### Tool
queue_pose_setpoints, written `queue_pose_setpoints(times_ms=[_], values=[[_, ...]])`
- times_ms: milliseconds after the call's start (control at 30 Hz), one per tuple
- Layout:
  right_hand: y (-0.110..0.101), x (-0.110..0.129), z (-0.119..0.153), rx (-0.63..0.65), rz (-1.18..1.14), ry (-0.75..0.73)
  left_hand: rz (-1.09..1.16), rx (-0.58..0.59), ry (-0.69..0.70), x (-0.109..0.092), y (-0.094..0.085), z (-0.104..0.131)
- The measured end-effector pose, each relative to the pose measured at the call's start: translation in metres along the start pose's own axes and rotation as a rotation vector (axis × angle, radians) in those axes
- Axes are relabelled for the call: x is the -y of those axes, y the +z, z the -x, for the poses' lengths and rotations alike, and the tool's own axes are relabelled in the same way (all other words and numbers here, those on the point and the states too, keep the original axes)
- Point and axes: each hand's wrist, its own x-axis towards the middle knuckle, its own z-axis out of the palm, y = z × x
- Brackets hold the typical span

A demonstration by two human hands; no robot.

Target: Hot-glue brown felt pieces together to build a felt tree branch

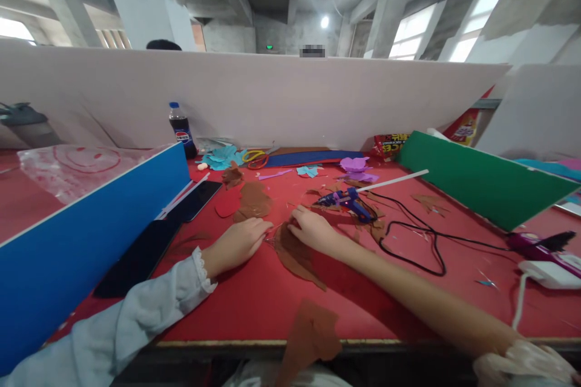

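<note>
My right hand (314,230) rests with bent fingers on the upper edge of a rounded brown sheet piece (297,261), gripping it there. Just left of that edge is my left hand (238,245), its fingers pressed together. Something thin and pale shows near its fingertips, too small to name. Beyond both hands lies another brown cut piece (255,196), partly over a red piece (224,208). A brown scrap (313,332) hangs over the table's front edge. A blue glue gun (351,202) with a long white glue stick lies beyond my right hand.
Blue (113,205) and green (481,178) boards stand at the sides. Dark phone-like slabs (140,257) lie left. A cola bottle (181,130), yellow-handled scissors (255,157) and coloured scraps are at the back. A black cable (415,269) loops right, near a white power strip (549,274).
</note>
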Motion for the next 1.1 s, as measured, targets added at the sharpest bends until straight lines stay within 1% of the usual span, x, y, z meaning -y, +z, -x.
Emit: queue_pose_setpoints(times_ms=[133, 300, 433, 533, 633, 767, 900, 967, 1100], values=[[0.003, -0.003, -0.004, -0.043, -0.13, -0.033, 0.01, -0.005, -0.018, -0.003, 0.0, -0.001], [0.0, -0.003, -0.001, -0.061, -0.189, -0.099, 0.036, -0.037, -0.017, -0.004, 0.002, -0.002], [-0.003, -0.004, 0.005, -0.07, -0.256, -0.179, 0.018, -0.009, -0.009, -0.005, 0.004, -0.004], [-0.002, -0.006, 0.007, -0.071, -0.298, -0.197, -0.003, 0.011, -0.001, -0.006, 0.003, -0.004], [-0.003, -0.006, 0.009, -0.075, -0.243, -0.204, -0.017, 0.01, -0.004, -0.007, 0.001, -0.004], [-0.008, -0.001, 0.015, -0.072, -0.071, -0.22, -0.022, 0.0, -0.017, -0.008, -0.002, -0.005], [-0.013, 0.003, 0.026, -0.065, 0.088, -0.285, -0.002, -0.022, -0.019, -0.009, -0.002, -0.006], [-0.013, 0.004, 0.031, -0.06, 0.125, -0.315, 0.007, -0.027, -0.021, -0.01, 0.0, -0.005], [-0.012, 0.003, 0.04, -0.043, 0.133, -0.315, 0.026, -0.031, -0.005, -0.011, 0.004, -0.006]])
